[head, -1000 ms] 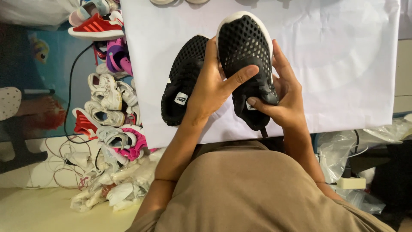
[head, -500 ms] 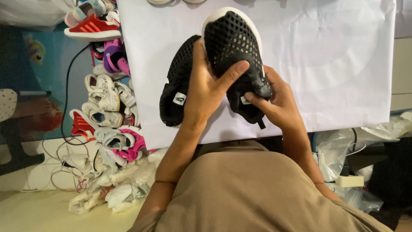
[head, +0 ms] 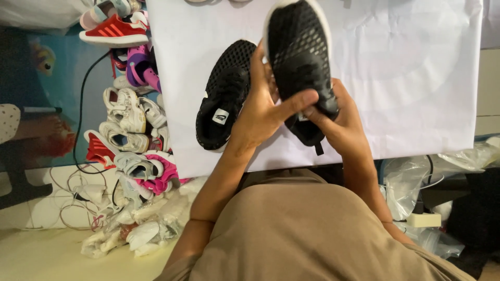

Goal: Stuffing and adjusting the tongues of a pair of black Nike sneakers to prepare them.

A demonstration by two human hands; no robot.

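Note:
I hold a black mesh shoe [head: 297, 47] with a white sole rim above a table covered in white paper [head: 416, 78]. My left hand [head: 263, 112] wraps its side, thumb laid across the upper. Around the heel end, my right hand [head: 336, 122] grips the shoe near its opening. Its mate, a second black mesh shoe [head: 224, 96], lies flat on the paper just left of my hands, opening towards me.
A heap of small shoes, white, pink and purple [head: 133, 140], with a red one [head: 114, 32] on top, lies on the floor left of the table. Cables [head: 78, 192] trail there. Clear plastic bags [head: 416, 182] sit at the right.
The held shoe has been lifted and tilted so its toe points further up and away. My left thumb has slid across the upper, and my right hand has shifted onto the heel.

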